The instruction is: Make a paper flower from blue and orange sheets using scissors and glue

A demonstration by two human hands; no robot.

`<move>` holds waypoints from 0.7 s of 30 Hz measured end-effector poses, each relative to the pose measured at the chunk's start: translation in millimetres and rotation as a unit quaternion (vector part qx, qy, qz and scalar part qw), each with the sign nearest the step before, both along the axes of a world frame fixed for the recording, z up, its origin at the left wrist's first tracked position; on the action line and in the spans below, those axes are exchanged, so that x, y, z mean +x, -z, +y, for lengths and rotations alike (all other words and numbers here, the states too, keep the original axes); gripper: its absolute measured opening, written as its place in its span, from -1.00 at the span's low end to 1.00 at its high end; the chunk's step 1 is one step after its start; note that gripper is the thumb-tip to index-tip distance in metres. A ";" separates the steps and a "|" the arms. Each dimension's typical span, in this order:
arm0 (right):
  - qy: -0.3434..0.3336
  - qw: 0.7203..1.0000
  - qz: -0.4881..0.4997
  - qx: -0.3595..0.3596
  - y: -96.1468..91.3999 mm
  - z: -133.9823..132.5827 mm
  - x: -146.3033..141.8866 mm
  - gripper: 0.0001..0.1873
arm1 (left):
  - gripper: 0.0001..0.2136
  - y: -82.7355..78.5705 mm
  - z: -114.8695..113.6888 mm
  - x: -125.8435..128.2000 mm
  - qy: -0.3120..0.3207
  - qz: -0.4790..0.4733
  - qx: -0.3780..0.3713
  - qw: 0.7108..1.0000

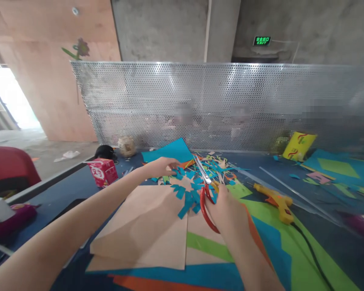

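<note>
My right hand (230, 208) is wrapped round the red-handled scissors (211, 222), whose metal blades point up and away from me. Beyond it, my left hand (163, 166) reaches over the far edge of the paper, its fingers loosely bent and apart. I see nothing held in them. Small cut strips of blue paper (186, 204) lie between the two hands, partly on beige sheets (145, 226). A blue sheet (170, 150) lies just behind my left hand. Beside it spreads a heap of mixed paper scraps (212, 163).
A yellow glue gun (283, 202) with a black cord lies on the right, on green paper (263, 210). A pink box (102, 171) stands on the left. A perforated metal panel (157, 97) borders the table's back. A yellow packet (299, 145) stands at the back right.
</note>
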State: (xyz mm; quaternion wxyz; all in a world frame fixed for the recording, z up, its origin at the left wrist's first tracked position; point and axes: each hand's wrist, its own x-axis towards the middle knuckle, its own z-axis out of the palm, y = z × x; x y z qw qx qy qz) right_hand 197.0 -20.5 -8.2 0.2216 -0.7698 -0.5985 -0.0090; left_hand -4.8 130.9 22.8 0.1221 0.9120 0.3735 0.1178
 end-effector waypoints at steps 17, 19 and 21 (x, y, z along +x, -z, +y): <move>-0.013 1.000 0.015 -0.019 1.6 0.0 0.5 -0.60 | -0.53 9.7 -16.6 -6.7 -0.127 -0.146 -0.154 0.969; -0.012 1.000 0.013 -0.018 2.5 0.4 0.8 -0.58 | -0.62 12.2 -12.6 -15.1 -0.122 -0.073 -0.082 0.987; -0.013 1.000 0.007 -0.017 3.3 0.6 0.9 -0.58 | -0.67 14.8 -11.0 -23.2 -0.111 -0.020 -0.034 0.993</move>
